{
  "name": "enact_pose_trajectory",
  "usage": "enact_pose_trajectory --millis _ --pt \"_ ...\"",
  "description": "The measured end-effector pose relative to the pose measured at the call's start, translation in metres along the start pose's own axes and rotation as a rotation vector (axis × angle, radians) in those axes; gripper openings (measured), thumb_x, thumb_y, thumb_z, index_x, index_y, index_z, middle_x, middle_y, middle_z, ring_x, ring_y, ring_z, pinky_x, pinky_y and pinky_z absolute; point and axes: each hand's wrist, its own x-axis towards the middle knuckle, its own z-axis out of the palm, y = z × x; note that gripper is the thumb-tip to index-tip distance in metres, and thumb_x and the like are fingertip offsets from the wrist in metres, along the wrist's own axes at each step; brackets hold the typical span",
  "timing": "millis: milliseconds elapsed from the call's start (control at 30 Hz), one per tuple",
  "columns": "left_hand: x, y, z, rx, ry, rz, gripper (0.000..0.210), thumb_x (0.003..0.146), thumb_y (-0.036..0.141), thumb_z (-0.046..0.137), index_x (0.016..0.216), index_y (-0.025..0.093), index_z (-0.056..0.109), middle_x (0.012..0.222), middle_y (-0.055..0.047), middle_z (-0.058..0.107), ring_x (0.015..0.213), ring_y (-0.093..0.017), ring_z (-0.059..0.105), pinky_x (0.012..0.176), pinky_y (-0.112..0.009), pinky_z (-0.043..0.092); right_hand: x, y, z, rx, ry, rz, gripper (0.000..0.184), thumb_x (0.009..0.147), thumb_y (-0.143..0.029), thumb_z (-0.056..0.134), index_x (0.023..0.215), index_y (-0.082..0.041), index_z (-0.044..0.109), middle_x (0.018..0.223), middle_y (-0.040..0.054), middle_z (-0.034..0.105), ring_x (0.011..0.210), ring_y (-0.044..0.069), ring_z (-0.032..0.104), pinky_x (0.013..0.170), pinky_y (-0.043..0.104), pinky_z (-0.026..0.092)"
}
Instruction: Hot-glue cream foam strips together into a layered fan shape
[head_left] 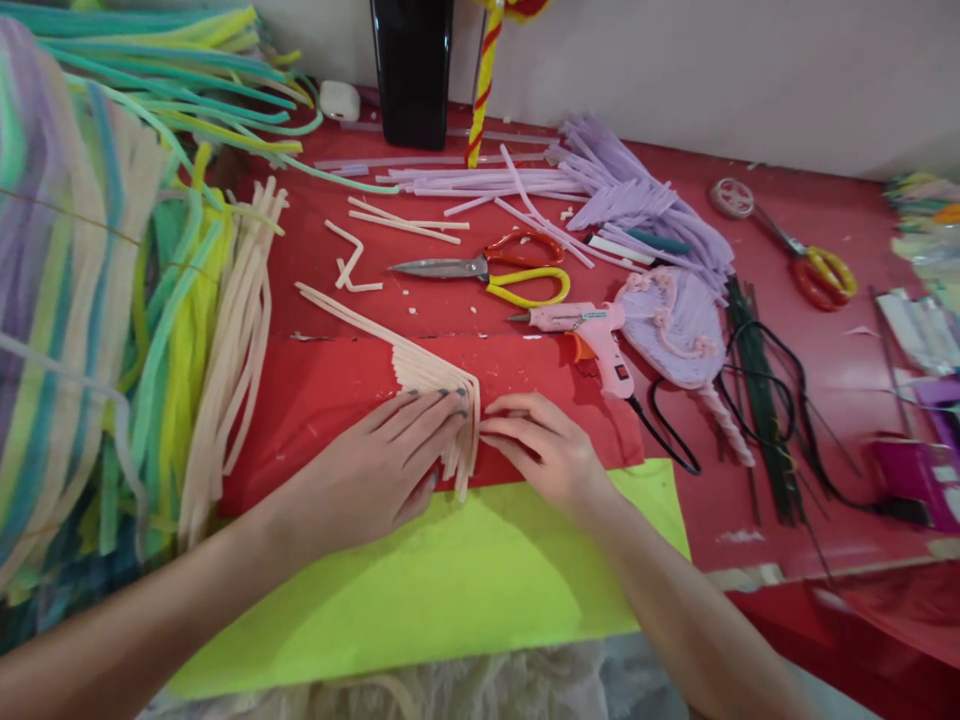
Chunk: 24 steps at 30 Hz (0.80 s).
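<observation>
A fan of cream pipe cleaners, bent and laid side by side in a V shape, lies on the red sheet. My left hand rests flat over it, fingers stretched out and pressing the strips down. At the piece's right edge, my right hand has its fingertips close together on the outermost pipe cleaner. Above them lie scissors with red and yellow handles and some loose cream stems. A pink glue gun is to the right, beside a lilac pipe-cleaner piece.
Thick bundles of coloured pipe cleaners crowd the left side. Lilac stems spread across the back, near a black phone. A black cord trails right past dark green stems. A second pair of scissors lies far right.
</observation>
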Motion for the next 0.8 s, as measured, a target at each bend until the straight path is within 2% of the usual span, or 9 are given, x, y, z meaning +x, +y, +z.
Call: enact_pose_trajectory --millis 267,533,800 --pt "-0.0001 0.0002 0.0009 -0.016 -0.004 -0.003 0.053 0.092 0.026 0.041 0.143 0.011 0.037 0.152 -0.011 0.035 0.137 -0.027 0.037 0.115 -0.042 0.027 0.0014 0.0006 -0.0003 -0.067 -0.012 -0.059 0.015 0.092 -0.018 0.054 0.098 -0.018 0.067 0.101 0.0088 0.065 0.094 0.017 0.062 0.084 0.032 0.053" --pt "0.0002 -0.0001 0.0005 -0.018 0.008 0.000 0.052 0.092 0.027 0.041 0.142 0.011 0.039 0.151 -0.010 0.037 0.135 -0.026 0.038 0.115 -0.041 0.027 0.0016 0.0041 0.0000 -0.023 -0.039 -0.073 0.012 0.090 -0.016 0.056 0.094 -0.018 0.067 0.097 0.0064 0.067 0.089 0.016 0.059 0.081 0.031 0.052" --pt "-0.0002 0.0000 0.0010 0.002 -0.003 0.007 0.053 0.092 0.027 0.041 0.143 0.011 0.038 0.151 -0.011 0.036 0.136 -0.027 0.037 0.116 -0.042 0.027 0.0034 0.0048 0.0009 -0.017 -0.012 -0.122 0.013 0.090 -0.014 0.056 0.094 -0.019 0.068 0.096 0.0053 0.071 0.086 0.016 0.061 0.080 0.032 0.051"
